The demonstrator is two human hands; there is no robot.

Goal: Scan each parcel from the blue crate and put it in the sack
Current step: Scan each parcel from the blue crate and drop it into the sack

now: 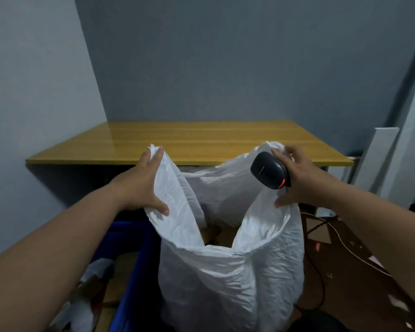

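Observation:
A big white plastic sack (pixel 225 279) stands open in front of me, with brown cardboard parcels (pixel 216 234) visible deep inside it. My left hand (pixel 139 185) grips the sack's left edge and holds it up. My right hand (pixel 297 178) holds a black handheld scanner (pixel 270 170) with a red light, and its fingers also pinch the sack's right edge. The blue crate (pixel 132 259) sits at lower left beside the sack, with white and brown parcels (pixel 98 283) in it.
A yellow wooden table (pixel 189 140) stands behind the sack against grey walls. White boards (pixel 379 159) lean at the right. Flattened cardboard (pixel 345 259) and a black cable (pixel 319 279) lie on the floor to the right.

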